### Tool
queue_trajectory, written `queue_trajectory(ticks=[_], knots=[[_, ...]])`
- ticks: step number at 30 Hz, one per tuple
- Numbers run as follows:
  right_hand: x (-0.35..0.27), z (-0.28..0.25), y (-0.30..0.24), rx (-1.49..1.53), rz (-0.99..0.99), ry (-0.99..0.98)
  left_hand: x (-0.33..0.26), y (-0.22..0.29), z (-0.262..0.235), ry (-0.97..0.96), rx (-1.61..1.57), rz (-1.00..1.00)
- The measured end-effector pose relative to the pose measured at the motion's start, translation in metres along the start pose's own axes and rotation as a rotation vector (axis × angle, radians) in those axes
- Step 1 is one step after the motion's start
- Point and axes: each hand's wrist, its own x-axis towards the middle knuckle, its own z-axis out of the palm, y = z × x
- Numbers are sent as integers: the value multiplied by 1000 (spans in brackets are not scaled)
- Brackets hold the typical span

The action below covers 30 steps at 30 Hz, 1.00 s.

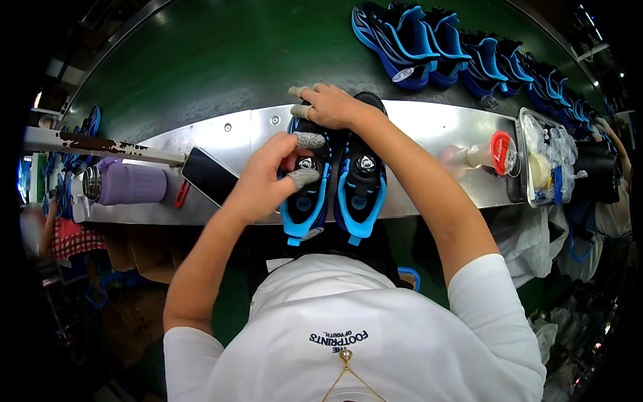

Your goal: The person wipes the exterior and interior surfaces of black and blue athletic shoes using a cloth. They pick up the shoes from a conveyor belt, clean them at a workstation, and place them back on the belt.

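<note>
The left hand pinched the left shoe's dial; the right hand gripped the shoes' toes; turning probably needed steady bracing.

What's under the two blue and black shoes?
The pair of shoes lies on a shiny metal shelf that runs along a green belt. The left hand and right hand cover parts of the shoes, and the soles are hidden.
</note>
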Motion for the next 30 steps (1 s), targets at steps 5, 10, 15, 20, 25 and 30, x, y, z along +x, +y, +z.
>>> queue_trajectory(ticks=[5,10,15,20,25,30], knots=[[0,1,5,5,-12,9,-1,9,0,14,75,111],[-2,-1,0,11,-22,6,9,-5,1,1,-204,-58],[1,-2,2,17,-13,-26,2,-7,-11,-152,-212,42],[0,1,4,34,-30,0,2,1,13,237,174,202],[-2,1,1,25,-26,1,5,-17,5,80,-304,33],[-1,3,0,3,-26,5,5,-13,-12,-179,-207,60]])
